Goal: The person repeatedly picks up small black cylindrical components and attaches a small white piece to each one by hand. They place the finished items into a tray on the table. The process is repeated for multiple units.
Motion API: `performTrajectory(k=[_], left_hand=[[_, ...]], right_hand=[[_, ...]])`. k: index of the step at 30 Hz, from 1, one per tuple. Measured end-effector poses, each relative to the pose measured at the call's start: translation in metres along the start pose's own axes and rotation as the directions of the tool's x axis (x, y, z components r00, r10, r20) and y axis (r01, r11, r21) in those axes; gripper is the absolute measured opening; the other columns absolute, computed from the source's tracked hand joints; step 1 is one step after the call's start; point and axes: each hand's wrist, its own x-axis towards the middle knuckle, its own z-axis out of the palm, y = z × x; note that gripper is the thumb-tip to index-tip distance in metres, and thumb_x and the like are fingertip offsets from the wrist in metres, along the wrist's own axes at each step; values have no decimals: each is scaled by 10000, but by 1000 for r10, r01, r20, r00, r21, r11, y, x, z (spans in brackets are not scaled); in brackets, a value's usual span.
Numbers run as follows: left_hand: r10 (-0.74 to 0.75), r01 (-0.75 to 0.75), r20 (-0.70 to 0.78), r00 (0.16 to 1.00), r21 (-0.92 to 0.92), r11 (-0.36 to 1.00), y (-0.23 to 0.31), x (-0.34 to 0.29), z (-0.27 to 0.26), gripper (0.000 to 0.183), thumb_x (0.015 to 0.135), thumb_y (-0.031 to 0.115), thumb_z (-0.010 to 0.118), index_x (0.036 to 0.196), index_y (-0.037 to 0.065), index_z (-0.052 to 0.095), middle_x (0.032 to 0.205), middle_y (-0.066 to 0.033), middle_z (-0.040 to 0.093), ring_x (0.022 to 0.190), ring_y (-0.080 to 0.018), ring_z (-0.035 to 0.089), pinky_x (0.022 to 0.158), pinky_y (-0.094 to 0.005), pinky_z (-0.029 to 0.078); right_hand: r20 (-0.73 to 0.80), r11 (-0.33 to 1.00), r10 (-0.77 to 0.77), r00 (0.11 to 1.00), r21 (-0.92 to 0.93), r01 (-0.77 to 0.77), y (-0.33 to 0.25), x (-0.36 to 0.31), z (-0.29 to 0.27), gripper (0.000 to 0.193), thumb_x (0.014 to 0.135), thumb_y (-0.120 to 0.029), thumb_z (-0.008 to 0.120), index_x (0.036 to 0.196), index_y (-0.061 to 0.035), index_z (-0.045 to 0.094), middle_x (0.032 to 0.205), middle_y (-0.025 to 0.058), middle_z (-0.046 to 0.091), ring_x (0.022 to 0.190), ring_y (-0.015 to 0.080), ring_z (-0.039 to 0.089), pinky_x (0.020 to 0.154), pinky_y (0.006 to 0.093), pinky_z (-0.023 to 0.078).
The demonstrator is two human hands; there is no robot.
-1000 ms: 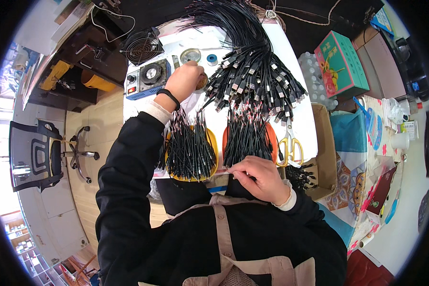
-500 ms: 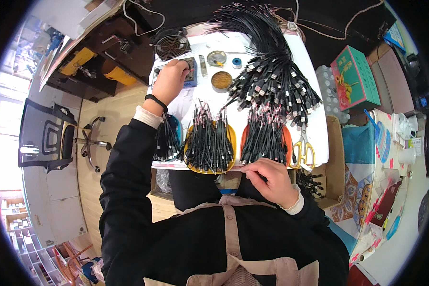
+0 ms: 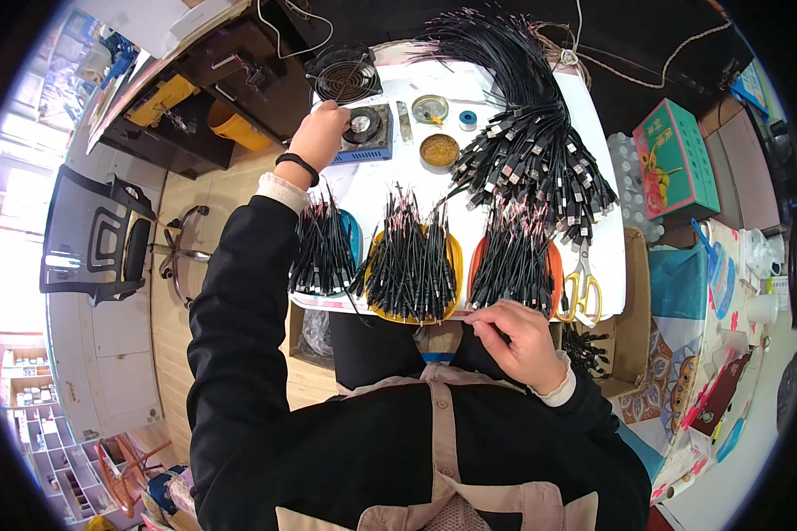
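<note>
My left hand [image 3: 321, 139] is at the left side of a small blue box-shaped heater [image 3: 374, 155] with a round dark pot on top. Its fingers are pinched together, and what they hold, if anything, is hidden. At the table's front edge, my right hand [image 3: 518, 347] has curled fingers with the thumb against them; whatever is between them cannot be made out. Short black cables [image 3: 317, 257] with bare reddish wire ends lie in a blue tray [image 3: 355, 234]. More fill a yellow tray [image 3: 457, 257] and an orange tray [image 3: 555, 265].
A large bundle of black USB cables [image 3: 540, 150] drapes over the table's far right. Behind the heater stands a fan [image 3: 344, 80]. A tin of amber paste [image 3: 438, 152], a solder spool [image 3: 468, 119] and yellow-handled scissors [image 3: 581, 292] lie around. A cardboard box [image 3: 633, 354] stands at right.
My left hand has moved from over the heater to its left side, uncovering the round pot. My right hand stays by the front edge. The whole view has shifted slightly.
</note>
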Motion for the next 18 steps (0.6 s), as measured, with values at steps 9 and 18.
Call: performTrajectory(k=[9,18], left_hand=[[34,-51,98,995,180,982,5,8,1,87,854,55,596,801,-9,622,876,-170,588,847,-365,617,754,-437,504],[-99,-3,-293,951,-327,945,54,-36,-68,101,814,60,693,887,-8,678,778,-158,619,700,-317,612,628,-377,480]], right_hand=[[-1,999,-29,1000,-26,29,2,2,1,93,861,-14,655,952,5,648,778,116,640,645,251,606,584,330,478],[-38,998,-58,998,1,58,-12,-10,2,97,868,-3,650,965,5,648,778,114,636,637,241,596,580,313,470]])
